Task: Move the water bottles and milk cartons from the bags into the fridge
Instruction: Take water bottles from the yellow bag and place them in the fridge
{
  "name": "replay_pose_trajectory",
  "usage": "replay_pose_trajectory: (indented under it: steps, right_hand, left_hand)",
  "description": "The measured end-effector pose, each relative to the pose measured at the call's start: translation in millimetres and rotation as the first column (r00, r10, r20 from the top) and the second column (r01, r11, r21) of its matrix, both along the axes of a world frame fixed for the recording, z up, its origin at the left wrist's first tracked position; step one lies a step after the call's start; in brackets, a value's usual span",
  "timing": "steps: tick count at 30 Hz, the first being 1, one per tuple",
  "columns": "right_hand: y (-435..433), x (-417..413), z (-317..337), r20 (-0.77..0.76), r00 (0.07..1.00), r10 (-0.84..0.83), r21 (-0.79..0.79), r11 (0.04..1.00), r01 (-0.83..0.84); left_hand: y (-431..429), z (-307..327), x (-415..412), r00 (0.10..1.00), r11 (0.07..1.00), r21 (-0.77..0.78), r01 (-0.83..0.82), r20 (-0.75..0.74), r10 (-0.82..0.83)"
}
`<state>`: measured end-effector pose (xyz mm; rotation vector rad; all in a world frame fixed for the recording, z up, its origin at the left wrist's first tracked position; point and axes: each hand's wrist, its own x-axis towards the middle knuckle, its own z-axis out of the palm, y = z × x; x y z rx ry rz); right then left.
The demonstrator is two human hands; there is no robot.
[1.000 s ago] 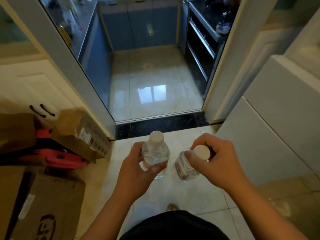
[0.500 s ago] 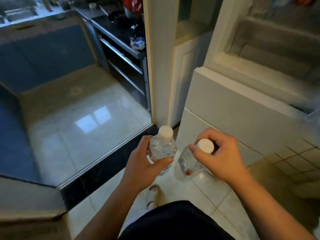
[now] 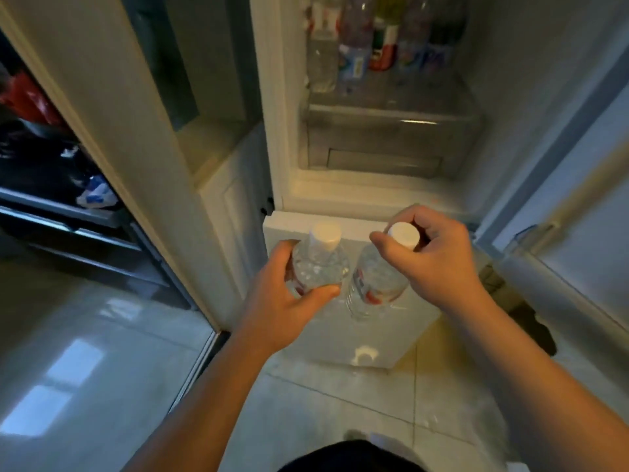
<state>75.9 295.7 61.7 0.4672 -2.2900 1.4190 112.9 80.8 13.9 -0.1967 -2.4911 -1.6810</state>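
Observation:
I hold two clear water bottles with white caps in front of the open fridge. My left hand grips the body of the left water bottle, which stands upright. My right hand pinches the neck of the right water bottle from above, just under its cap. Both bottles hang in front of the fridge's closed white lower compartment. Inside, a shelf carries several bottles above a clear drawer.
The fridge door stands open at the right. A white door frame rises at the left, with the kitchen's dark oven and counter beyond it. Glossy pale floor tiles lie below. A dark object lies on the floor at the right.
My view has swung right and up, from the kitchen doorway to the open fridge interior. Both hands keep their bottles and are now closer to the fridge.

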Motion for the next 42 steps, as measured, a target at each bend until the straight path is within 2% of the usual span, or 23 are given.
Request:
replay_pose_trajectory:
  steps: [6,14,20,24,28,38,42]
  right_hand:
    - [22.9,-68.6,48.6,-0.120,0.982,-0.143,-0.080,0.988,0.134]
    - [41.0,-175.8,120.4,-0.252,0.941,-0.228,-0.259,0.952,0.161]
    - [52.1,-240.6,169.1,-0.352,0.882,-0.315,-0.305,0.929,0.210]
    - [60.2,-274.6,185.3,-0.322,0.880,-0.350,-0.331,0.912,0.242]
    - [68.1,-306.8,188.5,-0.290,0.887,-0.359,-0.325,0.909,0.262]
    - [81.6,-376.1,167.3,-0.095,0.931,-0.353,-0.198,0.923,0.330]
    - [82.2,-388.2,161.7,-0.090,0.920,-0.381,-0.234,0.906,0.353]
  left_hand:
    - [27.9,42.9,-93.4,0.981,0.994,0.016,0.106,-0.163,-0.102]
    - [61.6,109.8,-206.4,0.937,0.988,-0.005,0.157,-0.315,-0.150]
    - [84.8,157.3,-272.4,0.904,0.984,0.020,0.179,-0.398,-0.156]
    - [94.9,175.0,-311.2,0.894,0.968,0.041,0.246,-0.395,-0.211]
    - [107.8,178.1,-348.0,0.902,0.965,0.091,0.245,-0.386,-0.192]
    - [123.5,146.9,-410.6,0.957,0.953,0.188,0.238,-0.214,-0.197]
    - [127.3,139.0,-419.2,0.953,0.946,0.200,0.256,-0.214,-0.212]
